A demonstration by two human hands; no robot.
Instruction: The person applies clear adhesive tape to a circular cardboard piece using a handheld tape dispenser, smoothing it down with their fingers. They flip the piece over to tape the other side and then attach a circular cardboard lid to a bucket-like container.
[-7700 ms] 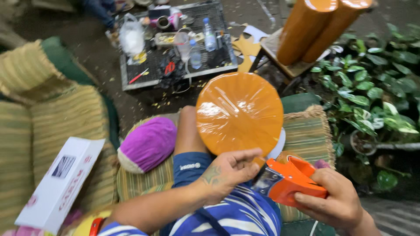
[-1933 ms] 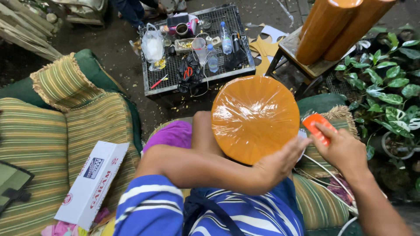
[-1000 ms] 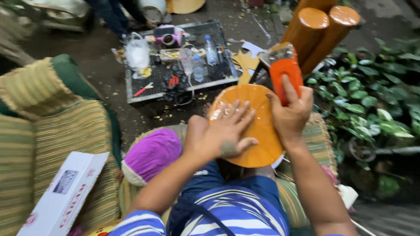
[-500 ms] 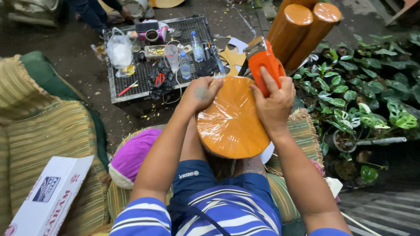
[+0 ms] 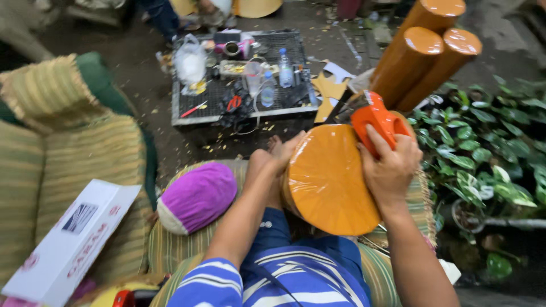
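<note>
Right hand: I closed it around an orange plastic tape dispenser.
Left hand: I gripped the round orange film-wrapped drum, its axis toward me, between both hands.

counts: 2 hands in view, left hand and right hand. 1 round orange disc-faced piece between them. 1 orange tape dispenser in the right hand. 3 tall orange cylinders standing together. 1 purple-and-white ball. 1 white cardboard box. 1 dark mesh crate on the floor; on it 2 plastic bottles, maybe a third, too blurred to confirm. 1 clear plastic bag. 1 pair of red-handled pliers. striped cushions: at least 3.
</note>
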